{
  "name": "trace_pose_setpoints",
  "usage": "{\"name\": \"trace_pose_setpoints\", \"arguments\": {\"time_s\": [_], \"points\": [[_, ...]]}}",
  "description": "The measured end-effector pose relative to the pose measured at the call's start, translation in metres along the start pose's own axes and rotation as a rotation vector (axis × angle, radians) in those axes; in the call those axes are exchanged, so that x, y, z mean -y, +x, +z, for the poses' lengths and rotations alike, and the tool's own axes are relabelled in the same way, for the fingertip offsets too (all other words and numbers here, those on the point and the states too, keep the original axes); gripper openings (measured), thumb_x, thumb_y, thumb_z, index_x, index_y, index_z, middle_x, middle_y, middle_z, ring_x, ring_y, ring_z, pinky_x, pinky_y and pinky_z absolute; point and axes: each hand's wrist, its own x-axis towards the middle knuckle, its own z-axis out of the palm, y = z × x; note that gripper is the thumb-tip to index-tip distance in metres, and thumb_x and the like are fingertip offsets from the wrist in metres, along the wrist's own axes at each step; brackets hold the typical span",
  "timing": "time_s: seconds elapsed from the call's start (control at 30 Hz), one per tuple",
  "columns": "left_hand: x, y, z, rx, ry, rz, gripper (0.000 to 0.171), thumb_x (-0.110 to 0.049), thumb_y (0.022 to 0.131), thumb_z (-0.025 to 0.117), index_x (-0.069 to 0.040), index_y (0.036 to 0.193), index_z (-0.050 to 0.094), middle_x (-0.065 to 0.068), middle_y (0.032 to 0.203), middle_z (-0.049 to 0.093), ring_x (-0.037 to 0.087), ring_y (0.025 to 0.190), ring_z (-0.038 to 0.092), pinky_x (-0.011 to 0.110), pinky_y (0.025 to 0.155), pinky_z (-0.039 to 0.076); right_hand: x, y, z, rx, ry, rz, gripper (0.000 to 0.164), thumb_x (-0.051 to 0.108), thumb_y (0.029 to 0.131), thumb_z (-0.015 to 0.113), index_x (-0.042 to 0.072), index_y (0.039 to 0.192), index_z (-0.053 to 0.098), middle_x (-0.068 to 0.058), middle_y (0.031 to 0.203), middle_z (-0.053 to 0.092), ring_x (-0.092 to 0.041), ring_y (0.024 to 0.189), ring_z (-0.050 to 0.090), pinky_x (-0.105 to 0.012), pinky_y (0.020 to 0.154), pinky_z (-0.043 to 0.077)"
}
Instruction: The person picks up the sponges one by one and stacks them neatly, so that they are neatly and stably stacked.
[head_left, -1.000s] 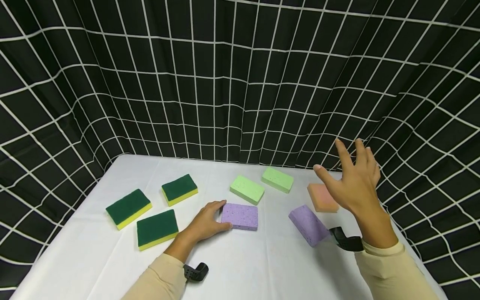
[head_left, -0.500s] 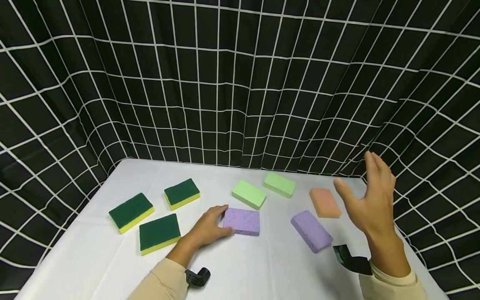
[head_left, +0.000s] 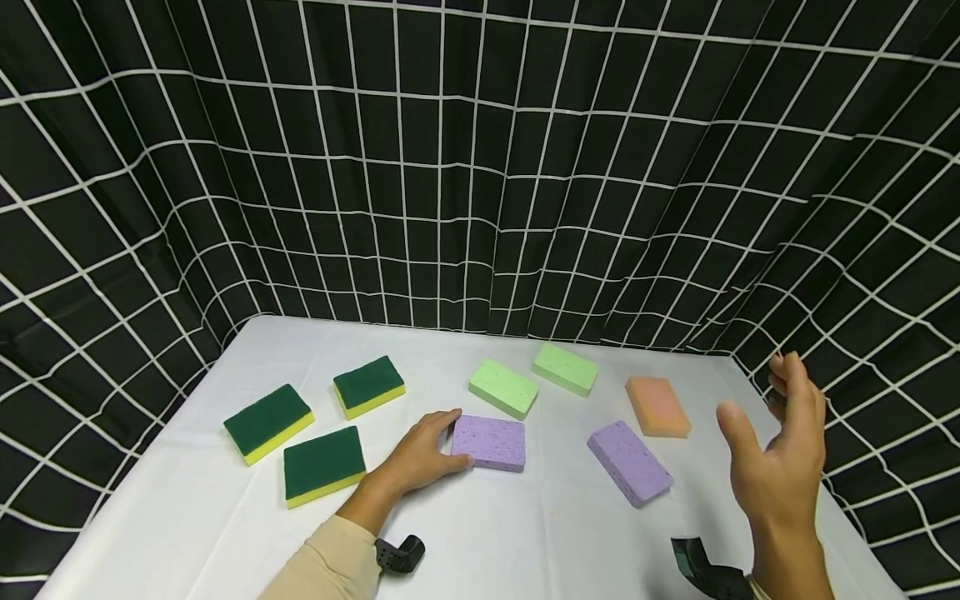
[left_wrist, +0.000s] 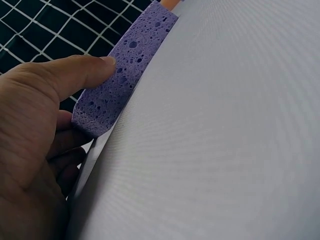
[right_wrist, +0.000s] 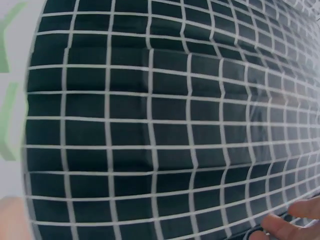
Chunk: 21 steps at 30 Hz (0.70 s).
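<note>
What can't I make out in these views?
Left wrist view: part of the left purple sponge, hidden by the left hand.
Right wrist view: most of the right hand, cut off by the right and bottom edges.
Same view: light green sponges, cut off by left edge.
Same view: orange patch, too blurred to identify.

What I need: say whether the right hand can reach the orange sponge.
Probably yes: the right hand looks empty, and the head view shows nothing between it and the orange sponge.
</note>
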Motion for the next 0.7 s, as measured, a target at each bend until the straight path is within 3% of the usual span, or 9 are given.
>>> {"name": "trace_pose_setpoints", "arguments": {"time_s": [0.17,0.33,0.5,0.6,0.7], "points": [[0.000,0.001,0.001,0.007,0.002,-0.012,0.079,-0.035,0.079,0.079,-0.003,0.142,0.045,0.019,0.141,0.044,0.037,0.131,0.037,0.052,0.107,0.031,-0.014,-0.019,-0.002,0.038,-0.069,0.167,0.069,0.020,0.089,0.061,0.018,0.152,0.033,-0.011,0.144,0.040,-0.016,0.129,0.037,-0.021,0.102,0.027],[0.000,0.000,-0.001,-0.003,-0.005,-0.024,0.078,-0.033,0.079,0.079,-0.004,0.143,0.046,0.020,0.141,0.043,0.038,0.132,0.036,0.053,0.107,0.030,-0.032,-0.034,0.000,0.071,-0.092,0.306,0.068,0.019,0.093,0.058,0.013,0.153,0.028,-0.013,0.144,0.039,-0.028,0.130,0.038,-0.022,0.104,0.029],[0.002,-0.001,0.000,0.002,-0.007,-0.023,0.077,-0.033,0.079,0.079,-0.004,0.143,0.046,0.020,0.141,0.044,0.039,0.132,0.036,0.053,0.107,0.030,-0.052,-0.048,0.005,0.114,-0.072,0.435,0.068,0.019,0.095,0.059,0.012,0.154,0.026,-0.015,0.143,0.040,-0.025,0.127,0.039,-0.019,0.099,0.033],[0.001,-0.002,0.001,0.003,-0.017,-0.013,0.077,-0.033,0.079,0.079,-0.002,0.142,0.046,0.021,0.140,0.044,0.038,0.131,0.037,0.053,0.106,0.031,-0.064,-0.057,0.008,0.166,-0.066,0.498,0.070,0.021,0.095,0.060,0.009,0.154,0.023,-0.018,0.144,0.038,-0.030,0.127,0.038,-0.024,0.099,0.034],[0.000,-0.002,0.001,0.002,-0.021,-0.006,0.077,-0.033,0.080,0.079,-0.003,0.142,0.045,0.019,0.140,0.044,0.037,0.131,0.037,0.052,0.107,0.031,-0.075,-0.065,0.011,0.238,-0.057,0.552,0.076,0.026,0.095,0.061,0.007,0.154,0.018,-0.022,0.146,0.034,-0.037,0.129,0.035,-0.038,0.101,0.034]]}}
